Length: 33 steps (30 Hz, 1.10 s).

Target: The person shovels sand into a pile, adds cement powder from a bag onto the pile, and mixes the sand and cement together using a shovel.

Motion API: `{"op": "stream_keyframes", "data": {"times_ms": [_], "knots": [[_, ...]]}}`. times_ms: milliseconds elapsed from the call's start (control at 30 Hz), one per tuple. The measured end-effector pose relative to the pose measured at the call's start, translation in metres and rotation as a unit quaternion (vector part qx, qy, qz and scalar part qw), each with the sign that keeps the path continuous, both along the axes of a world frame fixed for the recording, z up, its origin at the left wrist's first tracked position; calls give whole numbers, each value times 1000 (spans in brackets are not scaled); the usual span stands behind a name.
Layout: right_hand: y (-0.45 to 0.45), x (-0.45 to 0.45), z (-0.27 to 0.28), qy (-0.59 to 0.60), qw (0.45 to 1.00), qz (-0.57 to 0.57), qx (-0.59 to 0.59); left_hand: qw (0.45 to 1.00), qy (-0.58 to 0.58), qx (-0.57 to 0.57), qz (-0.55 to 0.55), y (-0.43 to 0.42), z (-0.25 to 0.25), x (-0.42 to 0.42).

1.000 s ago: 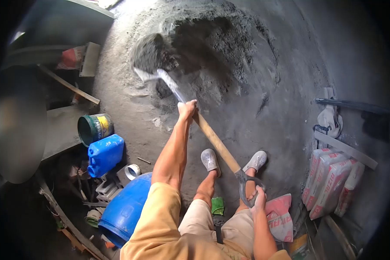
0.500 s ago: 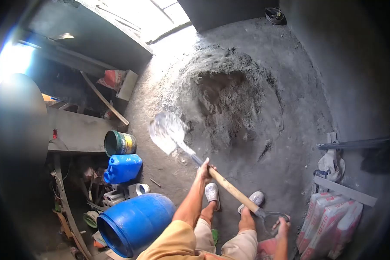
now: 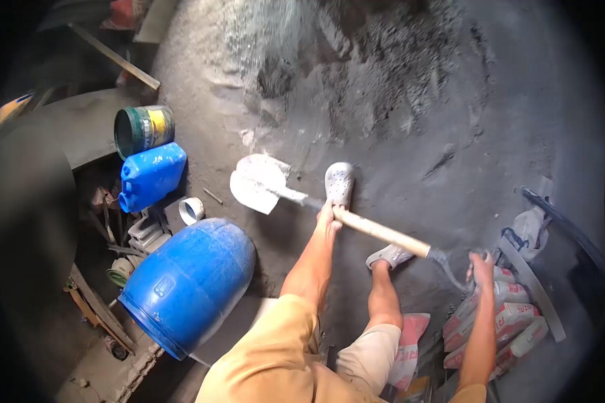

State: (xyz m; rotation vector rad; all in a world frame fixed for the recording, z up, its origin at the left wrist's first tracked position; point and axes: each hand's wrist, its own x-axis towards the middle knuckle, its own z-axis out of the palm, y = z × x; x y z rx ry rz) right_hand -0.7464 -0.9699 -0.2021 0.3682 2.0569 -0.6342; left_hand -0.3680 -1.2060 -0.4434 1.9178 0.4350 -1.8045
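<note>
A shovel (image 3: 382,232) with a pale wooden shaft lies slantwise across the view, held above the floor. Its bare metal blade (image 3: 257,183) points left and carries no visible load. My left hand (image 3: 331,215) is wrapped round the shaft close to the metal socket, over one of my grey clogs (image 3: 339,183). At the other end, my right hand (image 3: 480,269) is closed on the dark D-shaped handle, which is blurred. The grey mix (image 3: 383,74) is spread on the floor beyond the blade.
A blue barrel (image 3: 191,282) lies on its side at the left, near a blue jerrycan (image 3: 153,176) and a green bucket (image 3: 143,129). Printed cement bags (image 3: 517,316) are stacked at the right beside a grey board (image 3: 534,289). Another bag (image 3: 409,349) lies near my leg.
The blade, loaded a second ago, has swung back from the mix towards me and is now bare. My right hand has moved right and up with the handle. One foot has stepped forward.
</note>
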Motion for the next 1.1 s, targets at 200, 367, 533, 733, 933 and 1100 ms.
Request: {"op": "stream_keyframes", "data": {"times_ms": [200,367,533,733,933,1100], "knots": [[-25,12,-75,-60,997,-46,-6,994,-92,62,-4,-58,-56,-8],[-61,176,-62,-51,940,-337,-16,935,-96,0,-342,-237,-18,-39],[-111,275,-7,36,936,-343,-67,913,-152,-66,-373,-289,19,-14],[-82,228,77,93,944,-311,-52,929,-57,-103,-351,-267,136,-64],[-54,174,108,-104,944,-307,-53,852,-12,-288,-436,-297,250,-140],[-80,166,132,-314,919,-238,-16,754,-61,-438,-485,-312,290,-156]]}}
